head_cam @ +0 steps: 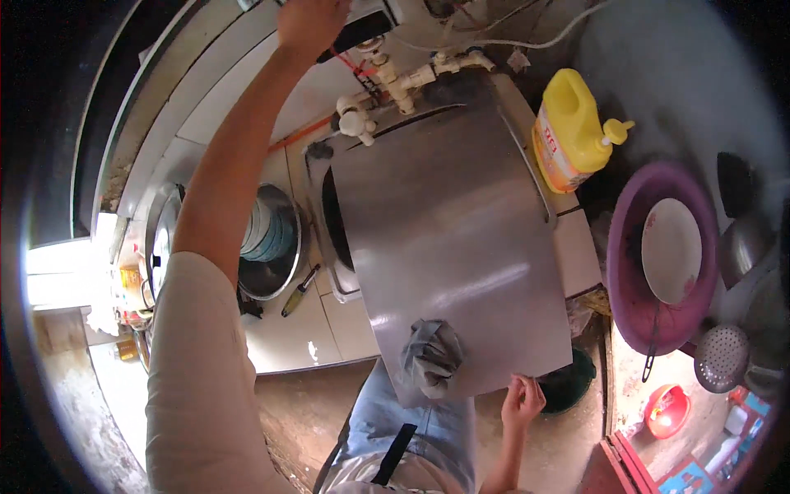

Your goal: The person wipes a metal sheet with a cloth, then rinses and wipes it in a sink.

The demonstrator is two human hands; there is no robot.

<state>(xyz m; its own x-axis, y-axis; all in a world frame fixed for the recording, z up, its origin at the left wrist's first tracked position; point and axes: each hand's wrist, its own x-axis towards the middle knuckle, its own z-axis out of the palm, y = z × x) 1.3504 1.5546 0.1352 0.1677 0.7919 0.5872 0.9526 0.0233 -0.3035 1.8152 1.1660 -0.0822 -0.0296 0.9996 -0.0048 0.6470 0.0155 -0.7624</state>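
Note:
A large grey metal sheet (457, 216) lies slanted across the sink (345, 290), its near end jutting past the counter edge. My right hand (523, 398) pinches the sheet's near right edge between curled fingers. A crumpled grey cloth (432, 358) rests on the near left part of the sheet. My left arm reaches far forward over the counter's left side. At the top of the picture, my left hand (311, 21) is partly cut off and its fingers are hidden. White plastic taps and pipes (395, 80) stand behind the sink.
Stacked bowls sit in a steel basin (271, 278) at left, near a peeler-like tool (300, 290). To the right are a yellow detergent jug (568, 129), a purple basin (623, 296) holding a white plate (671, 250), and a hanging skimmer (722, 358). A dark green bucket (571, 383) stands below.

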